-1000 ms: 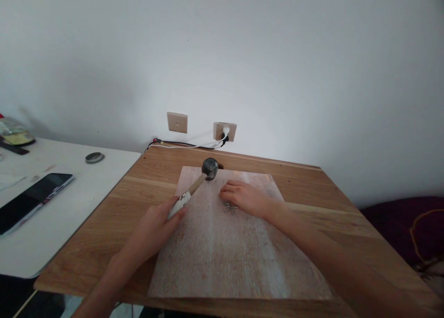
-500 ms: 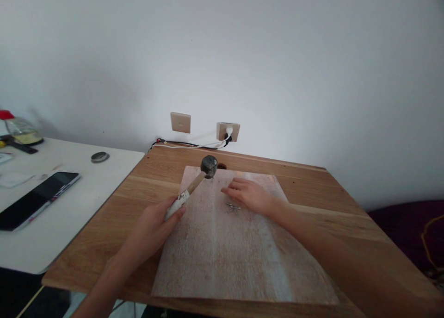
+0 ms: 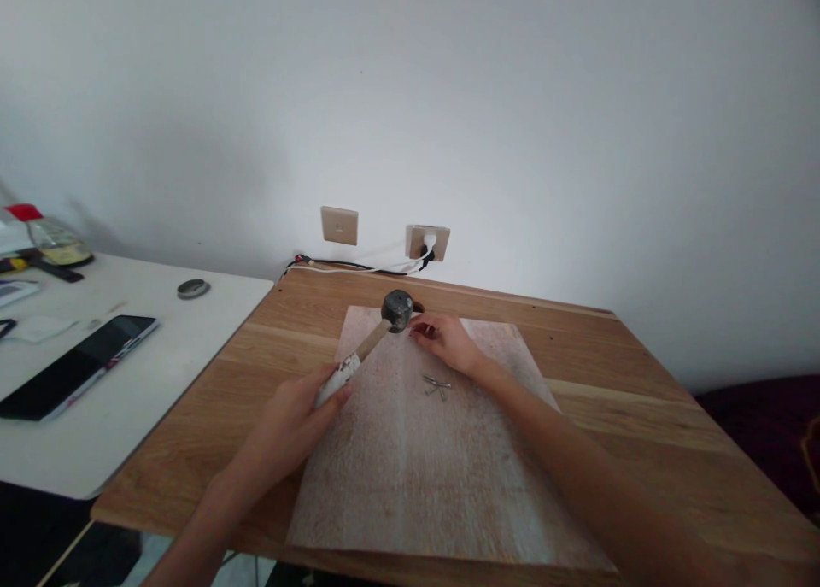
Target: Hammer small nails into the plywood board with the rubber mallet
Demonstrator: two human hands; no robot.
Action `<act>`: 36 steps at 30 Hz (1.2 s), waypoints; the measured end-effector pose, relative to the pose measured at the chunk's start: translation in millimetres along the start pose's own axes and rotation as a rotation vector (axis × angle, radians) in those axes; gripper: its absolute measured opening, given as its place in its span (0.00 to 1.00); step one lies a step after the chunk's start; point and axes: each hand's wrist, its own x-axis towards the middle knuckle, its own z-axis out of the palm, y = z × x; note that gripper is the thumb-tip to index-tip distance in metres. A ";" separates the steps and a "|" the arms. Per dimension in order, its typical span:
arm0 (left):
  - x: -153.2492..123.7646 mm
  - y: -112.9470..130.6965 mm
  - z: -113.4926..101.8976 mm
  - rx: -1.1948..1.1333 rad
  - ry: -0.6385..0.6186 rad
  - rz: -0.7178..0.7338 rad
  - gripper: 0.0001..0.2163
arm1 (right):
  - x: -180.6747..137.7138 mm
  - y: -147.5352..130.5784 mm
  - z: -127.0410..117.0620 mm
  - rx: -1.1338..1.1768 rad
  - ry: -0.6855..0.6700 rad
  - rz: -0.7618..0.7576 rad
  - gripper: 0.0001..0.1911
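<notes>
My left hand [image 3: 295, 414] is wrapped round the wooden handle of a hammer [image 3: 371, 341]. The hammer's dark head hangs just above the far edge of a pale whitewashed board [image 3: 416, 467]. My right hand [image 3: 445, 341] lies on the board right beside the hammer head, fingers pinched together near it. What they hold is too small to make out. Several loose nails [image 3: 436, 386] lie on the board just behind that hand.
The board rests on a wooden table [image 3: 641, 399] against a white wall with two sockets [image 3: 428, 242] and cables. To the left stands a white desk [image 3: 96, 390] with a dark tablet [image 3: 77, 366], a small round tin [image 3: 193, 289] and a bottle [image 3: 55, 238].
My right hand left the pile of nails and moved up the board to the hammer head, fingers now pinched. The nails are uncovered. The hammer head shifted slightly right.
</notes>
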 end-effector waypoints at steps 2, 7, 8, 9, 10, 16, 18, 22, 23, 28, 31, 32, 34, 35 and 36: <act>1.3 1.2 0.9 -0.004 0.002 0.009 0.20 | 0.4 -1.7 -0.7 -0.033 -0.011 -0.024 0.13; 2.4 0.4 2.4 -0.013 0.010 0.029 0.21 | 0.8 -0.9 2.3 -0.031 0.037 -0.009 0.11; 2.2 -0.2 2.6 -0.016 0.013 0.030 0.21 | 0.4 -0.7 3.4 -0.023 0.044 -0.012 0.11; 2.0 -0.6 2.8 -0.020 0.016 0.031 0.21 | 0.0 -0.7 4.4 -0.012 0.045 -0.017 0.11; 1.8 -1.0 2.8 -0.024 0.019 0.032 0.21 | -0.4 -0.8 5.1 -0.003 0.046 -0.021 0.11; 3.2 0.9 3.6 -0.029 0.011 0.023 0.20 | 0.3 -1.8 7.5 0.044 0.057 0.056 0.11; 5.3 3.0 5.0 -0.035 0.000 0.023 0.21 | 1.5 -1.8 8.9 0.090 0.078 0.115 0.18; 10.8 8.4 9.0 -0.049 -0.047 0.053 0.20 | 3.4 -2.2 10.7 0.104 0.094 0.188 0.25; 12.0 9.5 10.1 -0.047 -0.060 0.055 0.20 | 3.2 -2.6 9.8 0.097 0.091 0.194 0.25; 14.1 8.6 13.5 -0.047 -0.070 0.058 0.20 | -6.9 -4.9 -8.5 0.066 0.081 0.159 0.30; 13.5 4.3 13.6 -0.016 -0.058 0.043 0.20 | -19.0 -8.3 -24.9 -0.020 0.080 0.105 0.23; 13.5 3.3 13.5 -0.006 -0.061 0.042 0.20 | -23.3 -10.4 -29.5 -0.047 0.058 0.084 0.19; 13.6 2.7 13.4 -0.005 -0.065 0.055 0.20 | -31.3 -16.8 -36.2 -0.082 -0.017 0.050 0.12; 13.8 3.3 13.5 -0.008 -0.064 0.061 0.20 | -34.5 -20.9 -38.0 -0.094 -0.063 0.041 0.09; 14.0 4.3 13.6 -0.008 -0.060 0.061 0.20 | -37.2 -25.3 -38.9 -0.105 -0.108 0.038 0.07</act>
